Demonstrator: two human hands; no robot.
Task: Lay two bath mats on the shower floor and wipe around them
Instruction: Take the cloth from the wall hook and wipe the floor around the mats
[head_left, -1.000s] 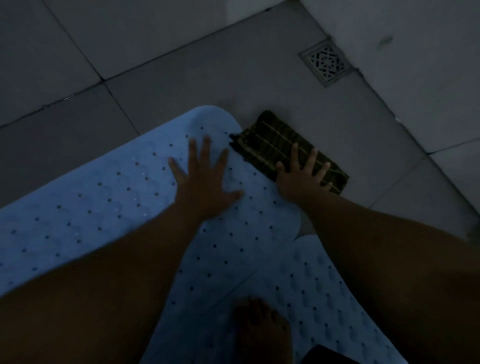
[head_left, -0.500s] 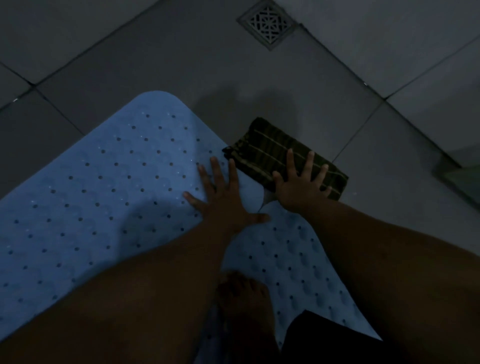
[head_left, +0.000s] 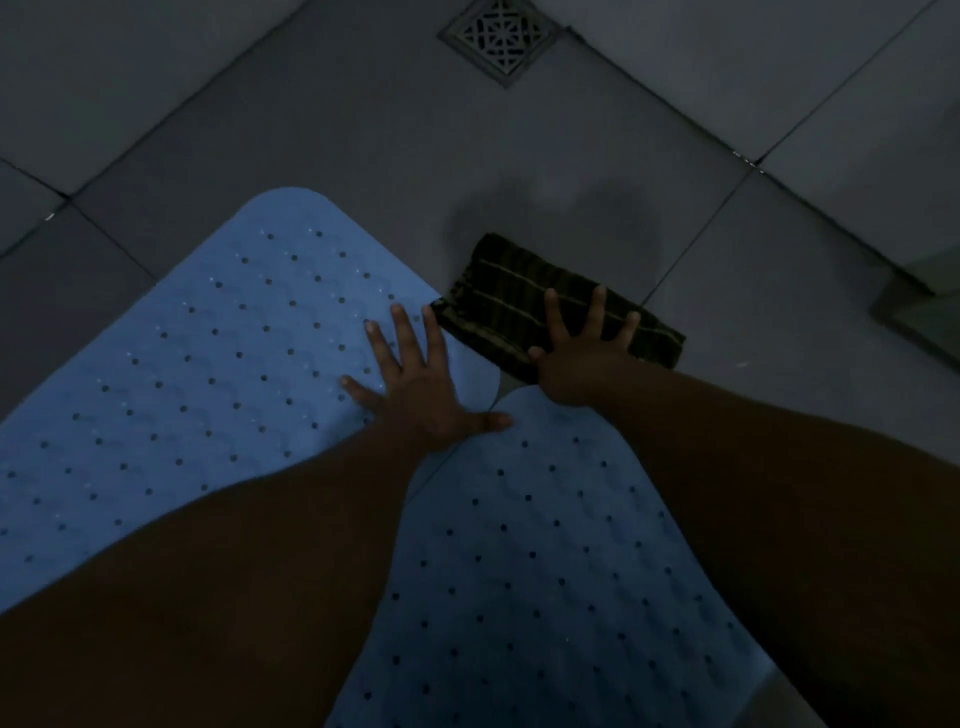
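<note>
- Square metal floor drain grate (head_left: 500, 37) with a lattice pattern, set at the top edge.
- Dark grey floor tiles (head_left: 322, 119) with thin grout lines.

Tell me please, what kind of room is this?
Most likely a shower or bathroom floor: grey floor tiles, a metal floor drain set in them, and two blue perforated bath mats lying on them.

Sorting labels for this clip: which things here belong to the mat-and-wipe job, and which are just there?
Part of the job:
left bath mat, under the left hand
right bath mat
striped cloth, under the right hand

Just there:
floor drain
floor tiles
</note>
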